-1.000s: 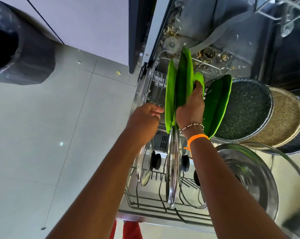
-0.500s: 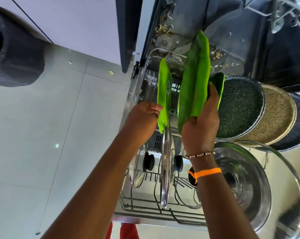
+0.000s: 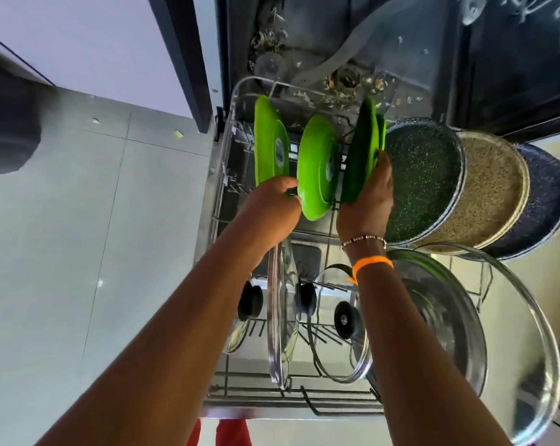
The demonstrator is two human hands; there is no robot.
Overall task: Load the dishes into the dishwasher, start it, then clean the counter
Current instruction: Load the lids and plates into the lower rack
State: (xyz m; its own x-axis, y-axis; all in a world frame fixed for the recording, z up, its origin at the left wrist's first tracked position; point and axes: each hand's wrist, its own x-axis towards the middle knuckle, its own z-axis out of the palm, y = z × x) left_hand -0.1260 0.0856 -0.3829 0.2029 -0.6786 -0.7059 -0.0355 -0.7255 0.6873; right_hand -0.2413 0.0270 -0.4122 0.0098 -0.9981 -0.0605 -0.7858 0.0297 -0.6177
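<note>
Lower dishwasher rack (image 3: 227, 175) was pulled out over the floor. Three green plates stood on edge in its far rows. Left hand (image 3: 272, 204) had its fingers curled at the lower rim of the middle green plate (image 3: 317, 175), apparently pinching it; grip partly hidden. Leftmost green plate (image 3: 269, 146) stood free, just beside. Right hand (image 3: 368, 201) gripped the darker green plate (image 3: 362, 152) at its lower edge, thumb over the rim. Speckled pans (image 3: 423, 185) stood right of it, touching or nearly so. Glass lids (image 3: 280, 317) stood upright in the near rows.
</note>
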